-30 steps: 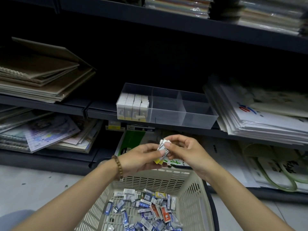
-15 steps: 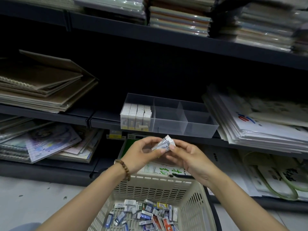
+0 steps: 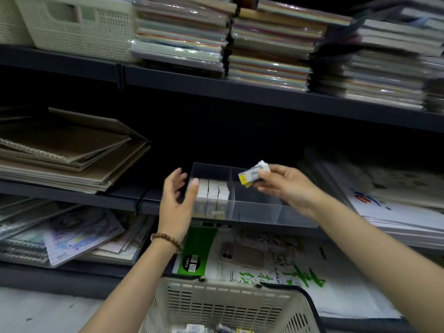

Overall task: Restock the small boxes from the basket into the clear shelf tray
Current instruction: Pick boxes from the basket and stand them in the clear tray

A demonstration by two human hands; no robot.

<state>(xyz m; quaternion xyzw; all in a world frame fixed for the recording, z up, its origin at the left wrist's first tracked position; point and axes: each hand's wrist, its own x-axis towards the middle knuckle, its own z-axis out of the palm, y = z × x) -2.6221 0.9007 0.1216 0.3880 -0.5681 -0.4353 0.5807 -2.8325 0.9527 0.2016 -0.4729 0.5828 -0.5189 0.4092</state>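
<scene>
A clear shelf tray (image 3: 254, 210) with dividers sits on the middle shelf; its left compartment holds rows of small white boxes (image 3: 213, 192). My right hand (image 3: 286, 186) pinches a few small white and yellow boxes (image 3: 252, 174) above the tray's middle compartment. My left hand (image 3: 177, 195), fingers relaxed, is at the tray's left end with its thumb on the stacked boxes. The cream basket (image 3: 225, 306) sits below at the bottom edge, with a few small boxes showing inside.
Brown sketchbooks (image 3: 67, 150) lie left of the tray, and paper pads (image 3: 384, 195) lie to its right. The top shelf holds wrapped paper packs (image 3: 264, 42) and a cream basket (image 3: 77, 25). Below are notebooks (image 3: 72, 236) and printed sheets (image 3: 264, 255).
Both hands rose from above the basket to the tray and parted. The right hand carried the boxes over the middle compartment; the left let go and went to the tray's left end.
</scene>
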